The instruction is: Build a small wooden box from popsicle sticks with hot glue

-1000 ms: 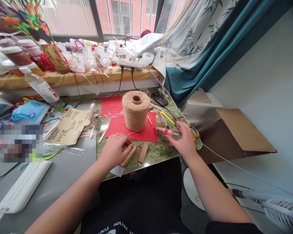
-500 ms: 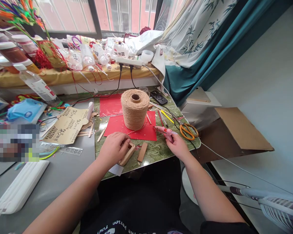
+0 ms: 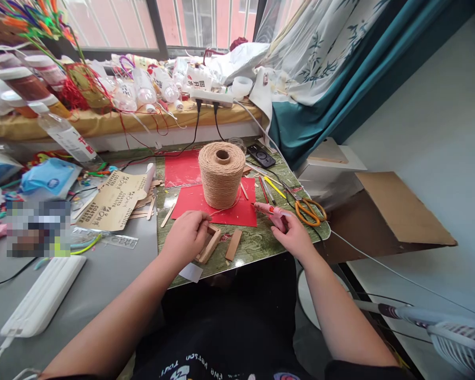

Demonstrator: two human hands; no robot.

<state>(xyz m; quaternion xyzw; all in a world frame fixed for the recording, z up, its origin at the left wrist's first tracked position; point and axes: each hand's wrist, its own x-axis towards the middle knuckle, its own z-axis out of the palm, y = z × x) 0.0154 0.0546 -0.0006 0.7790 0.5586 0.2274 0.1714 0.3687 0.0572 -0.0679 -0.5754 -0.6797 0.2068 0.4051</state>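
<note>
My left hand (image 3: 187, 235) is closed over a small open wooden box (image 3: 211, 246) at the table's near edge. Its curled fingers pinch the end of a thin twine strand (image 3: 222, 210), which runs back to a big spool of jute twine (image 3: 221, 179). That spool stands upright on a red sheet (image 3: 188, 205). In my right hand (image 3: 296, 233) is a pink hot glue gun (image 3: 269, 210), its nozzle pointing left toward the spool. A flat brown wooden piece (image 3: 233, 245) lies beside the box. My left fingers partly hide the box.
Orange-handled scissors (image 3: 309, 212), a yellow pen (image 3: 274, 187) and a black phone-like device (image 3: 261, 155) lie to the right. Sandpaper (image 3: 114, 200) and several craft sticks (image 3: 145, 206) are on the left. A white power strip (image 3: 43, 295) rests on the grey table.
The camera view has shifted slightly, so the scene sits a little further right. Both hands keep nearly the same places and grips.
</note>
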